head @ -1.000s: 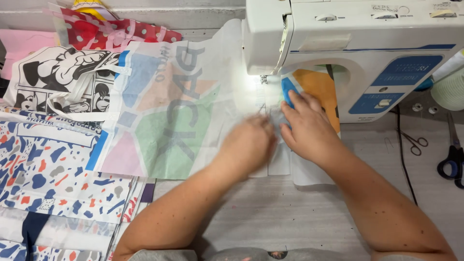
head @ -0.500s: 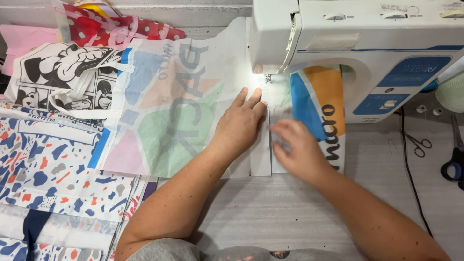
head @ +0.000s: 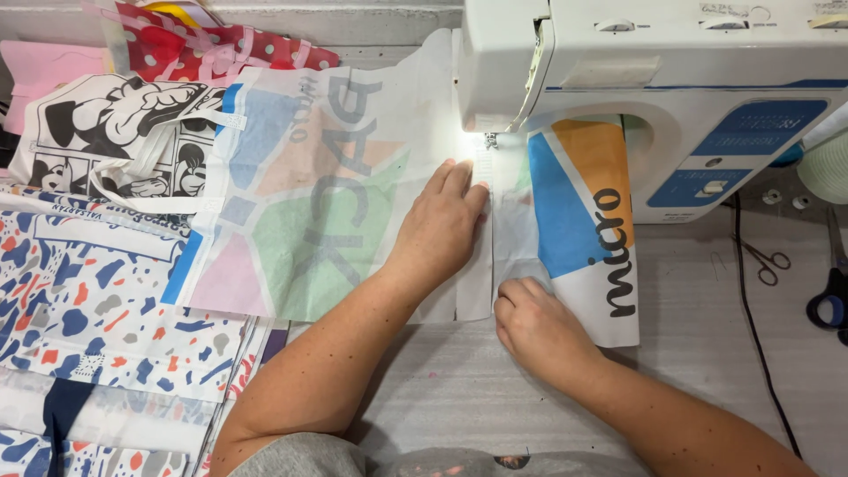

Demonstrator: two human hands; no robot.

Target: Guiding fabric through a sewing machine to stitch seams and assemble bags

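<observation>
My left hand (head: 439,231) lies flat on a white printed fabric piece (head: 318,203) with pastel shapes and grey letters, fingers reaching toward the lit needle (head: 488,141) of a white sewing machine (head: 654,71). My right hand (head: 537,329) pinches the near edge of the fabric along a folded white strip (head: 477,274) that runs under the presser foot. To the right of the strip lies a part of the fabric with bright blue and orange shapes (head: 579,203).
Stacked printed bags and fabrics (head: 97,291) cover the table's left side, with a cartoon-print piece (head: 106,132) and red dotted cloth (head: 212,44) behind. Small snips (head: 767,261), blue-handled scissors (head: 830,300) and a black cable (head: 751,309) lie at the right.
My right hand has drawn back toward me to the fabric's near edge. The left hand has flattened beside the needle, and more of the blue and orange part shows.
</observation>
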